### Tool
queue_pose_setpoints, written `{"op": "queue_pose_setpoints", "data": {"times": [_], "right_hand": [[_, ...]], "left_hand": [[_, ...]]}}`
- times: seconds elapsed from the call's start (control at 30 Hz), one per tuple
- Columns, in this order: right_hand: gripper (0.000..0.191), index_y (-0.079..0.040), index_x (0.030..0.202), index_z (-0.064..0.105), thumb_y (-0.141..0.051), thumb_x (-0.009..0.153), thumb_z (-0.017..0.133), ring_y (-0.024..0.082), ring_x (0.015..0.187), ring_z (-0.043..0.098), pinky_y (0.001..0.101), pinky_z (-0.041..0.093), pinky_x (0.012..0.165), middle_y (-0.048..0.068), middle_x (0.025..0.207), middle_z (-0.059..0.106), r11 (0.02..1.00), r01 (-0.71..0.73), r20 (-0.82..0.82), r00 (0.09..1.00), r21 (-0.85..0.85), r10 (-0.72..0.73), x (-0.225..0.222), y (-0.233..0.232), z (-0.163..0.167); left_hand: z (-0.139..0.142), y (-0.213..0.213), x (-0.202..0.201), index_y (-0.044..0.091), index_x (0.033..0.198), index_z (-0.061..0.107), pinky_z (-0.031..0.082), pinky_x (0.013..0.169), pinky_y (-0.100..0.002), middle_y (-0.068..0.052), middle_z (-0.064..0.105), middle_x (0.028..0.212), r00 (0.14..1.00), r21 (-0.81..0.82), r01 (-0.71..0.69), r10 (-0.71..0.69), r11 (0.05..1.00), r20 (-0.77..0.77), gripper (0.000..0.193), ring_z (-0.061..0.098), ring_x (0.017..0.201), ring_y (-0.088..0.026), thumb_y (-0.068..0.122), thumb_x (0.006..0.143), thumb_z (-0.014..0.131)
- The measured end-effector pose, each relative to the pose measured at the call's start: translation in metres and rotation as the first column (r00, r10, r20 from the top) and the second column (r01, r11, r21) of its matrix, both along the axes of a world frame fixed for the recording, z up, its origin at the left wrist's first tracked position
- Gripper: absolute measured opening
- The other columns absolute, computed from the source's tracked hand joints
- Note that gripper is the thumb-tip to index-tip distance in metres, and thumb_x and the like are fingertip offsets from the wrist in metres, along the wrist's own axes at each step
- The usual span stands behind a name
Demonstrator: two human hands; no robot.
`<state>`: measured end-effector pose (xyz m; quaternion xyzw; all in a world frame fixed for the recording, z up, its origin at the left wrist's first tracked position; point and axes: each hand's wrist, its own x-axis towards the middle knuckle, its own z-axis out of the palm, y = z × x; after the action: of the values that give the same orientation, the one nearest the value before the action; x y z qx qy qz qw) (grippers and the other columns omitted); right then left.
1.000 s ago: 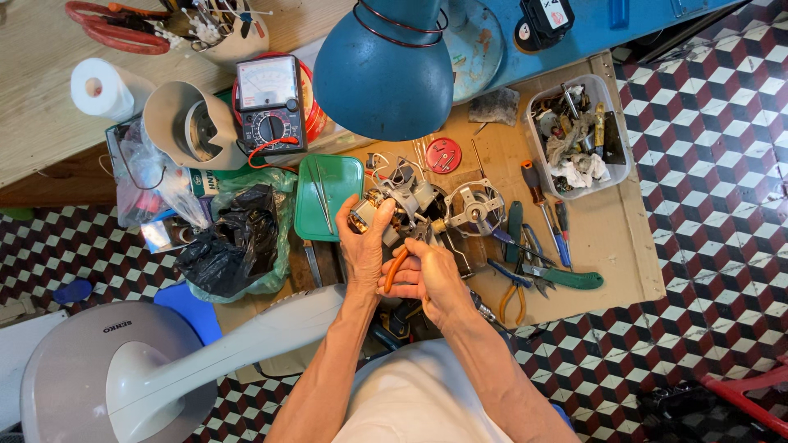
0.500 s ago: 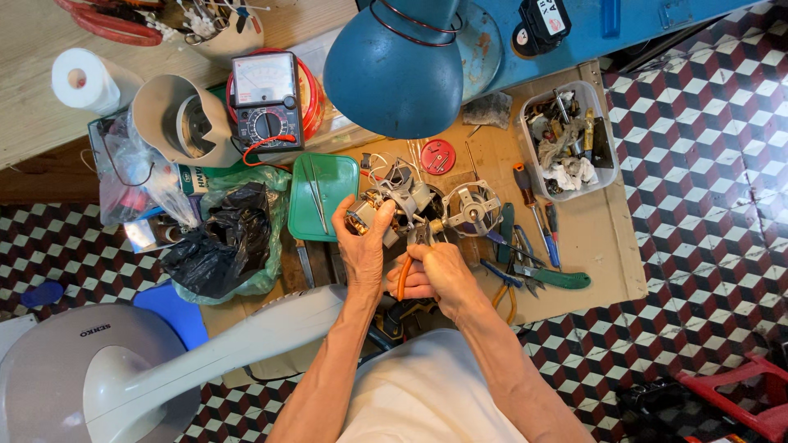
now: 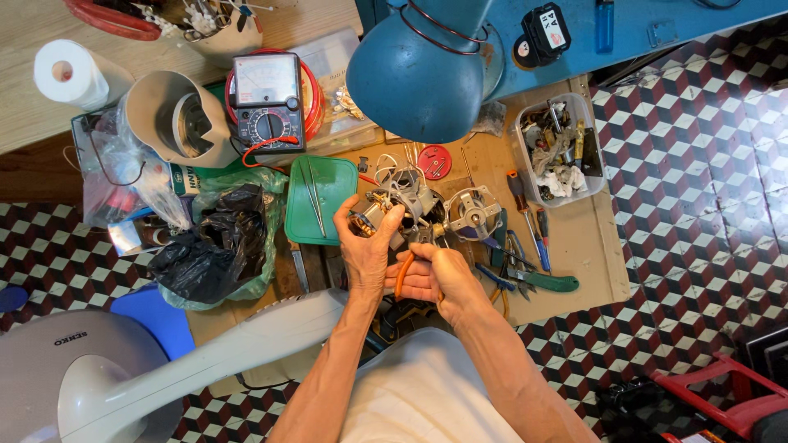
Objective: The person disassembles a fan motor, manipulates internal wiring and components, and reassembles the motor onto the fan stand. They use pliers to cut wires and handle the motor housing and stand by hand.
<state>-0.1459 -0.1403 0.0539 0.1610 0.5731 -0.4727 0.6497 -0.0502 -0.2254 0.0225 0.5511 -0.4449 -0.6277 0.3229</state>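
The right hand (image 3: 435, 279) closes round orange-handled pliers (image 3: 402, 275), their long axis pointing up and away toward the motor (image 3: 402, 209); just beyond, the left hand (image 3: 365, 242) pinches that motor, which lies directly ahead of the pliers' tip, above the cardboard-covered bench (image 3: 583, 246).

1. The small electric motor (image 3: 400, 209), grey metal with copper windings and loose white and red wires, was held tilted above the bench.
2. The orange-handled pliers (image 3: 408, 267) pointed up at the motor's near side, their jaws touching it and their handles largely hidden.
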Motion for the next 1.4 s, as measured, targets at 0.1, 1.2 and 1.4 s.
{"op": "queue_pose_setpoints", "data": {"times": [0.1, 1.2, 1.4], "right_hand": [[0.033, 0.006, 0.104, 0.061, -0.024, 0.1, 0.046, 0.035, 0.079, 0.077, 0.042, 0.065, 0.07, 0.028, 0.093, 0.075, 0.999, -0.04, -0.013, 0.999, 0.031, 0.04, -0.002, -0.001, 0.0], [0.016, 0.0, 0.096, 0.068, -0.015, 0.094, 0.066, 0.008, 0.039, 0.051, 0.0224, 0.033, 0.03, 0.012, 0.075, 0.073, 0.996, -0.074, 0.037, 0.996, -0.039, 0.076, -0.004, 0.022, -0.017], [0.016, -0.001, 0.097, 0.065, -0.016, 0.094, 0.068, 0.012, 0.045, 0.056, 0.0227, 0.037, 0.034, 0.014, 0.078, 0.073, 0.999, -0.011, 0.096, 0.995, -0.042, 0.015, 0.0, 0.018, -0.022]], "left_hand": [[0.002, -0.002, 0.003, 0.008, 0.14, 0.048, 0.056, 0.086, -0.032, -0.014, 0.064, 0.12, 1.0, -0.038, 0.021, -0.02, 0.999, 0.021, 0.085, 0.066, 0.1, -0.019, 0.038, 0.072, 0.089], [-0.001, 0.004, 0.004, 0.008, 0.139, 0.048, 0.056, 0.09, -0.035, -0.012, 0.061, 0.124, 1.0, -0.059, -0.019, 0.02, 0.998, 0.022, 0.082, 0.063, 0.108, -0.02, 0.036, 0.074, 0.089], [0.003, 0.007, 0.001, 0.008, 0.138, 0.047, 0.054, 0.092, -0.034, -0.013, 0.06, 0.124, 0.999, -0.074, -0.035, 0.034, 0.997, -0.016, 0.079, 0.062, 0.109, -0.021, 0.034, 0.076, 0.088]]}}
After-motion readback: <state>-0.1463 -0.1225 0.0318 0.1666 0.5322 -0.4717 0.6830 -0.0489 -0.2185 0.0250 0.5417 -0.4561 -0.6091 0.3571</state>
